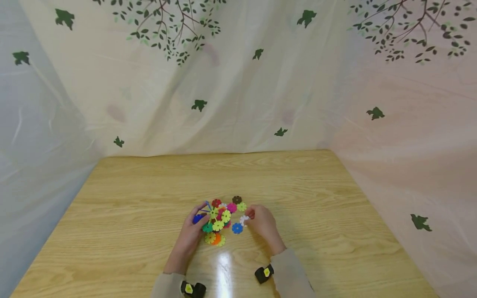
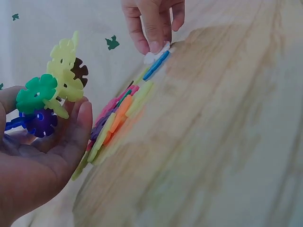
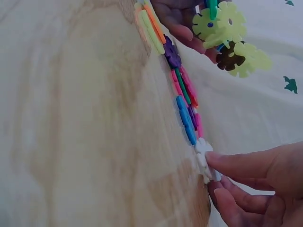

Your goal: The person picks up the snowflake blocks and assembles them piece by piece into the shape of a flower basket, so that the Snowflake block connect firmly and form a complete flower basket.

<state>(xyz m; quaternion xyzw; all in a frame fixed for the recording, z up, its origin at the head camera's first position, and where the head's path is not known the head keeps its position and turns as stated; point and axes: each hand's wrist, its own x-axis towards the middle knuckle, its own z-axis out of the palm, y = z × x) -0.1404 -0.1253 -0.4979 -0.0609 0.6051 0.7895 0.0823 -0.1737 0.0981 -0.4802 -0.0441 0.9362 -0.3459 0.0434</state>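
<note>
Item, my left hand (image 1: 191, 231): thumb and fingers curled about a joined cluster (image 2: 61, 85), which sits within their grasp and above the table (image 1: 130, 198). The cluster comprises notched, flower-shaped discs: a green disc (image 2: 37, 93) close to the palm side, a dark blue disc (image 2: 41, 123) just below it, pale yellow discs (image 2: 62, 53) reaching up past my fingers, and a brown disc (image 2: 80, 72) behind the yellow.

Item, my right hand (image 1: 263, 223): thumb and fingers together, pinching one white disc (image 3: 204, 158) at their tips. Whether the white disc touches the table, I cannot tell.

Item, a blue disc (image 1: 237, 228): loose on the table, just beside the white disc, on the side toward my left hand.

Item, loose discs between my hands and around the cluster: an orange disc (image 1: 217, 239) among yellow ones, on the near side; a pink disc (image 1: 232, 207), a light yellow-green disc (image 1: 242, 206) and a dark brown disc (image 1: 237, 200), on the far side.
</note>
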